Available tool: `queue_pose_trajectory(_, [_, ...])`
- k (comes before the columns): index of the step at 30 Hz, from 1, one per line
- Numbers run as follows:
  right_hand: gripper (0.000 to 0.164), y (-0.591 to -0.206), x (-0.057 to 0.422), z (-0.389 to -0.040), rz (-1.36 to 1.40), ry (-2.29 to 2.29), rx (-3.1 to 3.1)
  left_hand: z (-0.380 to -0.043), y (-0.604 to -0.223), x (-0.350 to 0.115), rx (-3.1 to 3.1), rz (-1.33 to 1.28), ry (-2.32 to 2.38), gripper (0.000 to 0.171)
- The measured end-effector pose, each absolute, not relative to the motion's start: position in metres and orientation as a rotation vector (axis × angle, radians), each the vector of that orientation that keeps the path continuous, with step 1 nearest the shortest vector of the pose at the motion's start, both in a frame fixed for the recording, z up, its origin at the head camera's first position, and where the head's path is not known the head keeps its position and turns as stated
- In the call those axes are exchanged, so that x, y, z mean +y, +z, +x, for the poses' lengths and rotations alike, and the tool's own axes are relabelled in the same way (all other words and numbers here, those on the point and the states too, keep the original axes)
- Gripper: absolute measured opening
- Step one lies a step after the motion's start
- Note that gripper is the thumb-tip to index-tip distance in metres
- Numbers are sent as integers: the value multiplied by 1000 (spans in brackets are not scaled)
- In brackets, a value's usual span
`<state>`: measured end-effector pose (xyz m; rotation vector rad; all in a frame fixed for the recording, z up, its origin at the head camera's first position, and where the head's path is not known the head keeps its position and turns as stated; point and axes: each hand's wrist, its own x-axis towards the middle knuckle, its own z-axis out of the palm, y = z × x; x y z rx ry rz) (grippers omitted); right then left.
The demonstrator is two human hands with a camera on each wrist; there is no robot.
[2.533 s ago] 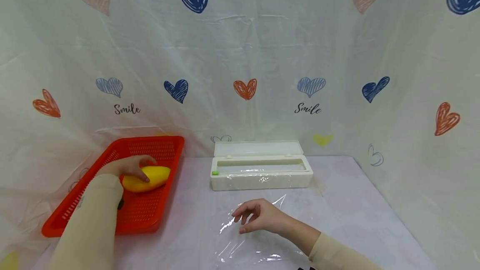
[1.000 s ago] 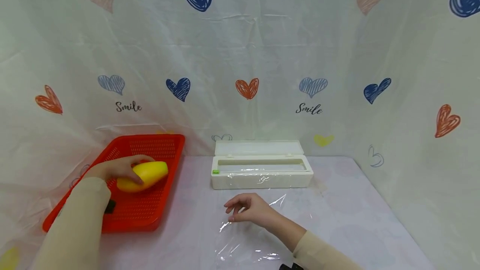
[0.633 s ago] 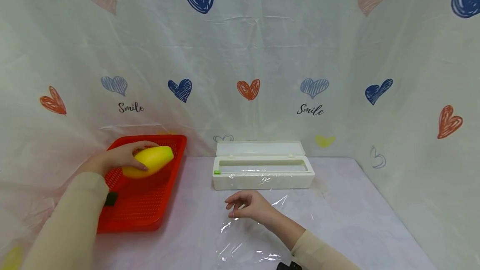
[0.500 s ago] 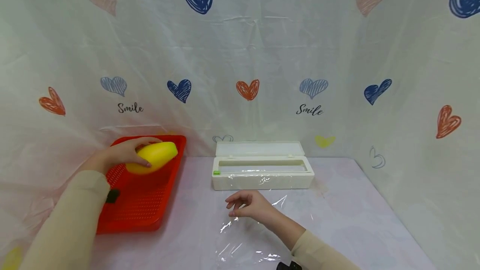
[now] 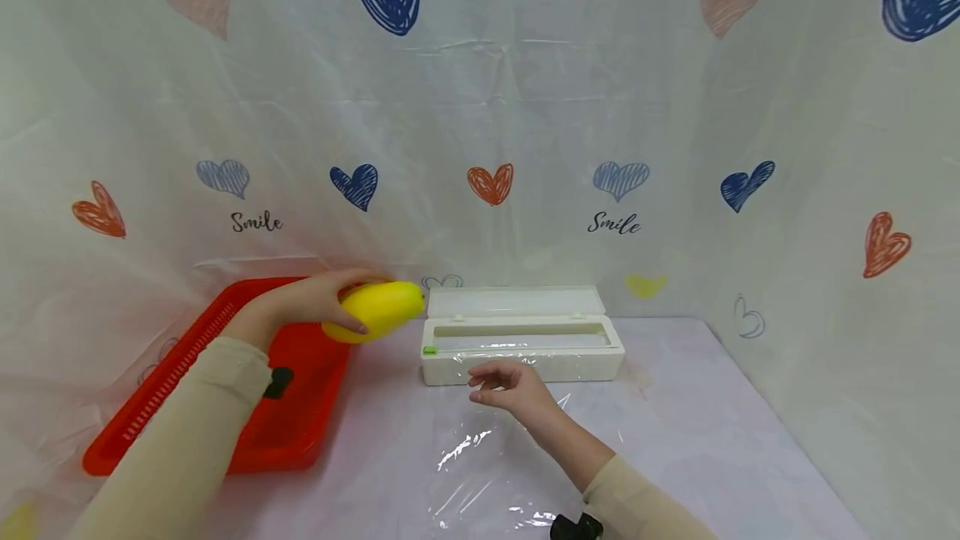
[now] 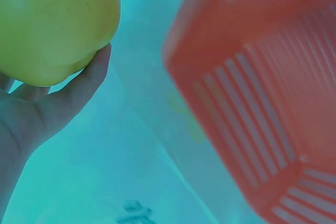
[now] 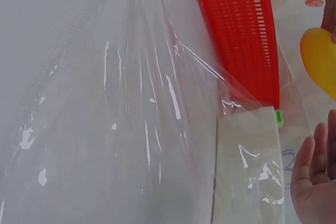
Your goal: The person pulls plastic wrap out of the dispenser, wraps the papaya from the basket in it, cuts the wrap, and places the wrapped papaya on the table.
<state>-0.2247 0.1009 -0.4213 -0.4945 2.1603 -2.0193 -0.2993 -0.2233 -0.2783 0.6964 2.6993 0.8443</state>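
Observation:
My left hand [image 5: 318,307] grips a large yellow fruit [image 5: 381,311], long and shaped like a papaya, with its thumb on the near side. It holds the fruit above the right rim of the red basket [image 5: 300,432], left of the cling film dispenser [image 5: 525,365]. In the left wrist view the fruit [image 6: 52,24] rests in the thumb and fingers. My right hand [image 5: 517,390] hovers before the dispenser, fingers loosely bent and holding nothing. Clear cling film [image 5: 480,482] stretches from the dispenser over the table below that hand.
The dispenser's lid [image 5: 517,301] stands raised at the back, and a green slider [image 5: 430,350] sits at its left end. A curtain printed with hearts [image 5: 491,107] hangs behind the table [image 5: 712,440]. Black wrist cameras show near both sleeves.
My left hand has lifted the yellow fruit out of the red basket and carried it right, towards the dispenser. The right hand has shifted slightly forward, closer to the dispenser.

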Motion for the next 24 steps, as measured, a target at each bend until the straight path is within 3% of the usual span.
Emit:
queue_pose_trajectory(13, [40,-407,122,-225,-279,-2221,2222,-287,-292,-141,2554,949,882,77])
queue_pose_trajectory(24, [48,-404,152,-223,-224,-2352,2198,-276,-315,-105,2507,936,931,77])
